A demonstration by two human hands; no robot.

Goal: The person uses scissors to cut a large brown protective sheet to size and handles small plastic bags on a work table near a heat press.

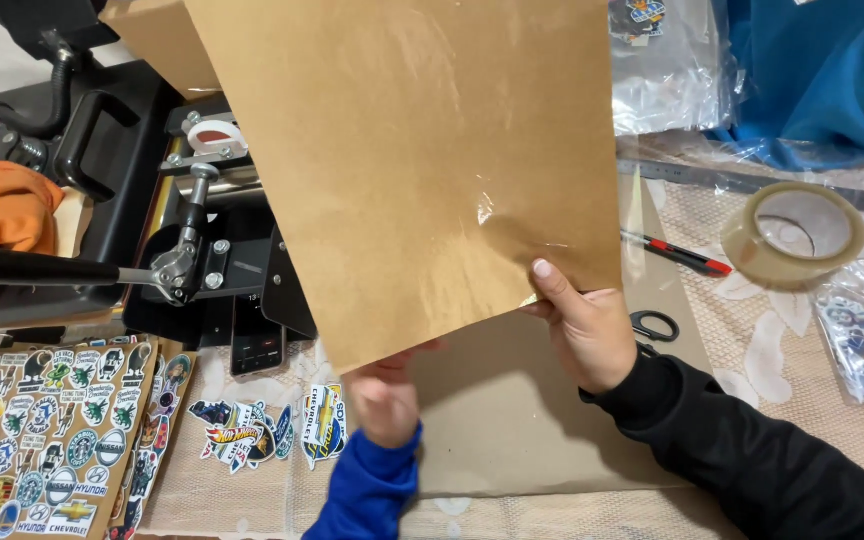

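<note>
The right hand [592, 335] pinches the brown sheet [422, 160] at its lower corner; the left hand [384, 400], blurred beneath it, has a grip that cannot be told, stickers [252, 435] lie near the desk's front edge

Your right hand [584, 335] pinches the lower right corner of a brown sheet [422, 160] filling the frame's upper middle. Your left hand [384, 398], blurred, touches its lower edge at bottom centre. A heat press [142, 190] sits upper left, stickers [42, 440] lower left, a tape roll [794, 236] right.
</note>
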